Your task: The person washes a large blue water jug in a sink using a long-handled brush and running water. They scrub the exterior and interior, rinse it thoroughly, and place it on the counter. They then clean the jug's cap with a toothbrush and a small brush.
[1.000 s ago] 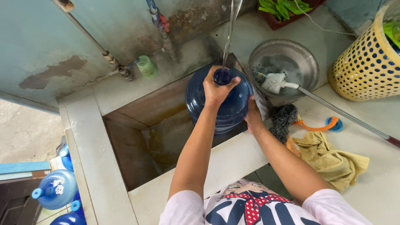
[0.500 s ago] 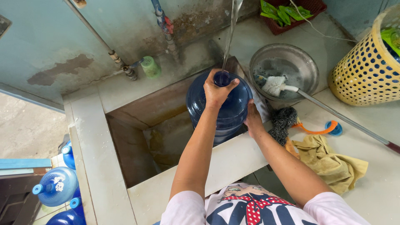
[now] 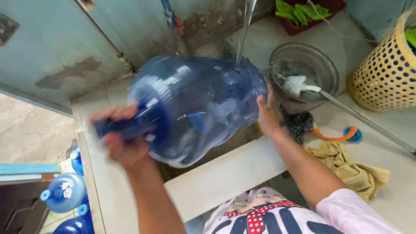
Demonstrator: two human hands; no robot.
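We see the left hand [image 3: 123, 145] fingers wrapped around the blue water jug [image 3: 197, 106] neck, jug tilted sideways; right hand [image 3: 268, 110] fingers spread flat on its base, steel bowl [image 3: 323, 65] just beyond.

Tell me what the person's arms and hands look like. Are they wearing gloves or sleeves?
No gloves: both hands are bare. The left hand is blurred, so rings or marks cannot be told there. The right hand shows no ring or watch on the side in view. Both forearms are uncovered. A short pale pink sleeve covers the right upper arm.
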